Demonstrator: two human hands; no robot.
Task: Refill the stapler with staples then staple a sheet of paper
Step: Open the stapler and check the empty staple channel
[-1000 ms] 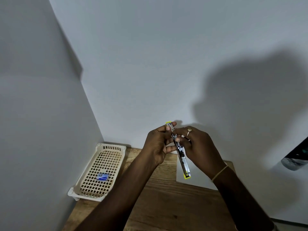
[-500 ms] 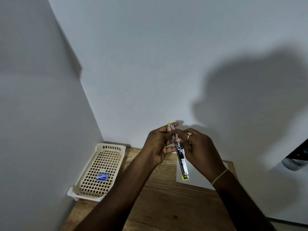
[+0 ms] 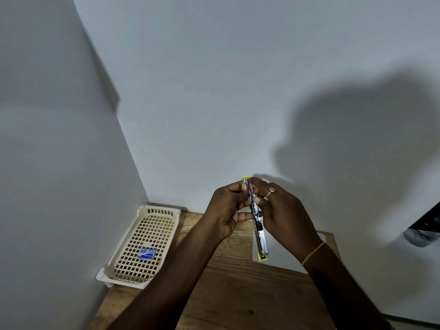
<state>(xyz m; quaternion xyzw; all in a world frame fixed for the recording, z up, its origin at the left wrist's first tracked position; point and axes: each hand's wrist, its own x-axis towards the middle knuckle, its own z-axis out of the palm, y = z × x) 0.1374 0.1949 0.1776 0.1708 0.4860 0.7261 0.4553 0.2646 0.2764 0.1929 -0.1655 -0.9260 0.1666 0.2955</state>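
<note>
Shiny bare metal with yellow plastic ends is seen on the opened stapler (image 3: 257, 222). Below the grip, grained matt wood forms the table (image 3: 238, 294); matt white paper (image 3: 278, 256) lies there. Left, a cream plastic lattice basket (image 3: 142, 239).

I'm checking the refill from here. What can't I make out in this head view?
- Staples inside the stapler: the channel is too small and the left hand and right hand cover its upper part.
- Sheet of paper: largely hidden by the right forearm.
- Label on the blue box in the basket: too small.
- Dark object: cut off by the right edge.
</note>
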